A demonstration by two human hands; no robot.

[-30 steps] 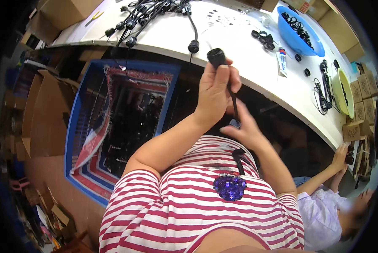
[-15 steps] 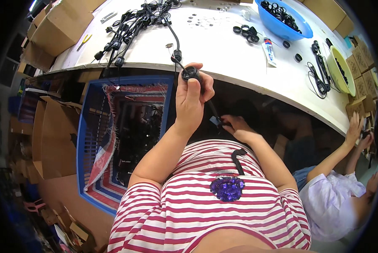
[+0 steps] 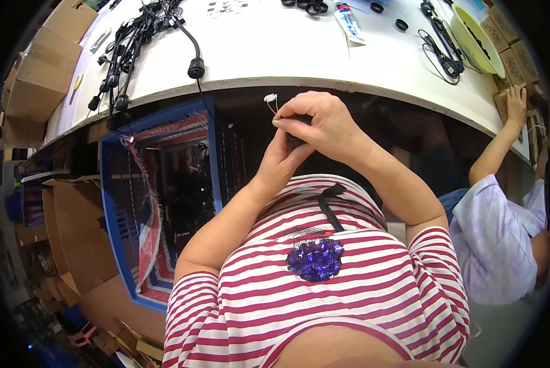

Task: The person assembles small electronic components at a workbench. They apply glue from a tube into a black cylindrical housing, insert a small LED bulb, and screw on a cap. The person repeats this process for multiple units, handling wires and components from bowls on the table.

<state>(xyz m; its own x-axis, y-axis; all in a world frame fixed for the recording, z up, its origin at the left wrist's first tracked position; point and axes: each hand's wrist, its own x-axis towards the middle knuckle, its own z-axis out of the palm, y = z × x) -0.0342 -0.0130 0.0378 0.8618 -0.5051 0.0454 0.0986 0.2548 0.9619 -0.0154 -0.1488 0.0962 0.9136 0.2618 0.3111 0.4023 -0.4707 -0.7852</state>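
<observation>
My two hands meet just off the table's near edge, over my lap. My left hand point(image 3: 278, 161) is closed from below around a black round part point(image 3: 298, 140), mostly hidden by fingers. Above it, my right hand point(image 3: 330, 126) is closed over the same part, thumb and forefinger pinched together at its left side. A small whitish piece point(image 3: 270, 98) on thin red and white wires sticks up beside those fingertips. What joins the wires to the black part is covered.
Black cables with round heads point(image 3: 130, 52) pile on the white table point(image 3: 256, 55), one point(image 3: 196, 67) hanging over its edge. A blue crate point(image 3: 109, 214) stands below left. A tube point(image 3: 348, 24) and a yellow-green bowl point(image 3: 477, 43) lie right. A co-worker point(image 3: 496, 233) sits at right.
My right hand has come up from the lap to join my left at the black part. The left hand has lowered from the table edge. The view has shifted, with the table higher in it.
</observation>
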